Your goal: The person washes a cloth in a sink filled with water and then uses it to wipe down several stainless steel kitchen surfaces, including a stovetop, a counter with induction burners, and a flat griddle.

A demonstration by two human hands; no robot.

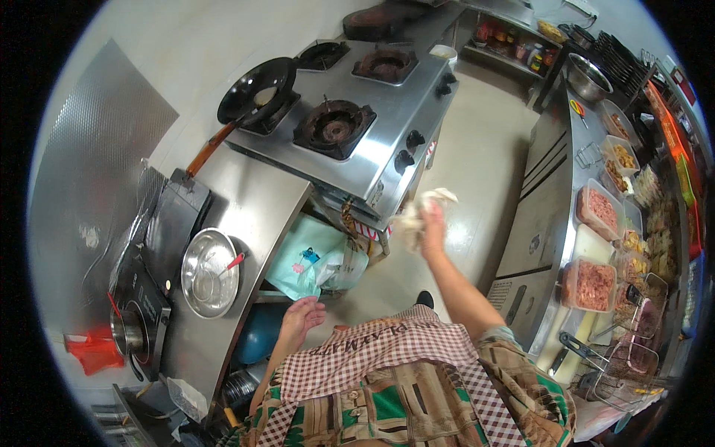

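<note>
My right hand point(433, 229) is closed around a crumpled whitish cloth point(413, 218), held over the floor beside the front corner of the steel gas stove point(385, 153). My left hand point(303, 317) hangs with its fingers apart and nothing in it, just below a light green plastic bag point(290, 262) on the shelf under the steel counter. On the stove's back left burner rests a black wok point(257, 89) with a wooden handle. A steel bowl point(209, 274) on the left counter holds a strainer with a red handle.
An induction cooker point(151, 318) bearing a small steel pot point(127, 333) stands at the left. Along the right, a steel counter point(564, 223) carries tubs of raw meat point(592, 285), red-and-yellow scissors point(577, 109), wire baskets point(625, 369) and a large steel bowl point(589, 77). A floor aisle point(475, 139) runs between.
</note>
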